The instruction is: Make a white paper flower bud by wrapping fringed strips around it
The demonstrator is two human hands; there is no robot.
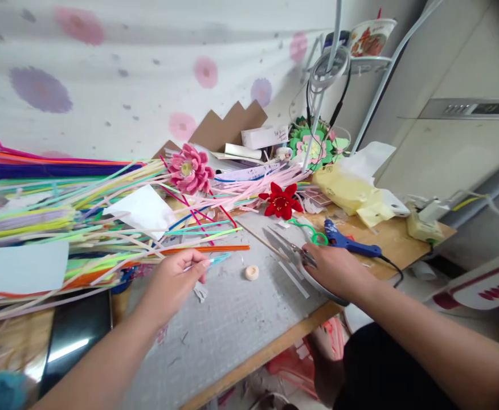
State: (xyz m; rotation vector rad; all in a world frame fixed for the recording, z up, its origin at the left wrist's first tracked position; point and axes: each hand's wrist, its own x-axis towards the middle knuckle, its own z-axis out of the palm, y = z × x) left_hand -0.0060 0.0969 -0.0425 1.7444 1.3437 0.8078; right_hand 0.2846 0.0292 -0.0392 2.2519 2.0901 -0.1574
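Note:
My left hand (pixel 185 272) is closed in a pinch over the grey cutting mat (pixel 224 330), on the end of a short light-blue pipe cleaner (pixel 221 258). My right hand (pixel 332 266) is wrapped around a pair of scissors (pixel 290 247), whose blades point to the left and stand apart. Between the hands lies a small cream roll (pixel 252 273). Orange pipe cleaners (pixel 228 248) rest just beyond my left fingers, and a white fringed piece (pixel 200 292) lies below them. White strips (pixel 294 280) are beside the scissors.
A blue glue gun (pixel 352 242) with a black cord lies right of my right hand. A red flower (pixel 281 201) and a pink flower (pixel 189 169) sit behind. Bundled pipe cleaners (pixel 31 219) fill the left side, near a black glossy panel (pixel 76 336). A power strip (pixel 424 225) stands far right.

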